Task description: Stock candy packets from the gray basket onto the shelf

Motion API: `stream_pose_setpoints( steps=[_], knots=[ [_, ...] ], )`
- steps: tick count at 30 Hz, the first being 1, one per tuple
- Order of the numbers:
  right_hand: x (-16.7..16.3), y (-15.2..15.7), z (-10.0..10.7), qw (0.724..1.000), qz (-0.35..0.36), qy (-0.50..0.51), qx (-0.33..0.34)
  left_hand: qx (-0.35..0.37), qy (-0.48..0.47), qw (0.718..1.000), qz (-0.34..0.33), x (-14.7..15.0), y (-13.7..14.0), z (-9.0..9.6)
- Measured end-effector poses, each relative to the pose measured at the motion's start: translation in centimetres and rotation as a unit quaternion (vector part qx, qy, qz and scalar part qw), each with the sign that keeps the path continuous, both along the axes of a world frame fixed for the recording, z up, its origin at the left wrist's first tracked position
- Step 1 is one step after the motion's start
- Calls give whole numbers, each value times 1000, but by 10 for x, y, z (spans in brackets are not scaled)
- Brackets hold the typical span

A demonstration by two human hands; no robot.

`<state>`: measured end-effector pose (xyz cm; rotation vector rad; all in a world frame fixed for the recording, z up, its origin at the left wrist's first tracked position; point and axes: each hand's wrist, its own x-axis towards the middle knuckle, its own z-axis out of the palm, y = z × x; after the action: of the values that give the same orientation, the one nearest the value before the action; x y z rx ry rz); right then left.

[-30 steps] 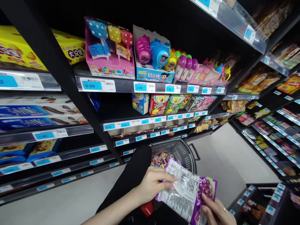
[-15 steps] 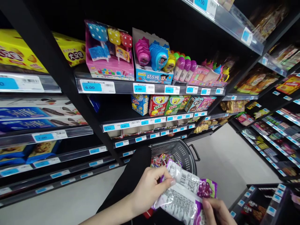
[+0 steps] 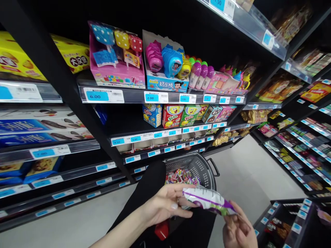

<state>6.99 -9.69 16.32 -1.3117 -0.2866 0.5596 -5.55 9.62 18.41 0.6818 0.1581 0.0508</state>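
A shiny grape candy bag (image 3: 207, 199), white and purple with a grape picture, is held edge-on in front of me, above my lap. My right hand (image 3: 239, 227) pinches its right end between thumb and fingers. At the bag's left end is my left hand (image 3: 165, 203), its fingers around that end and partly hidden behind the bag. A ring shows on one of its fingers. Just beyond the hands stands a dark grey shopping basket (image 3: 212, 172) with several wrapped sweets (image 3: 182, 175) inside.
Black shelves (image 3: 103, 134) with price labels rise ahead, carrying a pink lollipop box (image 3: 119, 77), a blue candy box (image 3: 165, 84) and small snack boxes (image 3: 173, 115). A low display (image 3: 287, 220) stands at the lower right. Grey floor (image 3: 250, 168) runs between the shelves. A red object (image 3: 162, 230) is near my lap.
The bag has turned from its printed back facing me to nearly edge-on. My left fingers have gone from a pinch on its top to a looser, spread hold at its left end.
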Motion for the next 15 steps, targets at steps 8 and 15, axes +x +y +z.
stream_pose_setpoints(
  steps=[8,15],
  knots=[
    [-5,15,-11,974,-117,-79,-175,356,164,911,126,5,6,-16],
    [-16,15,-1,944,-107,-236,-207,380,162,900,138,2,17,-12]
  ],
)
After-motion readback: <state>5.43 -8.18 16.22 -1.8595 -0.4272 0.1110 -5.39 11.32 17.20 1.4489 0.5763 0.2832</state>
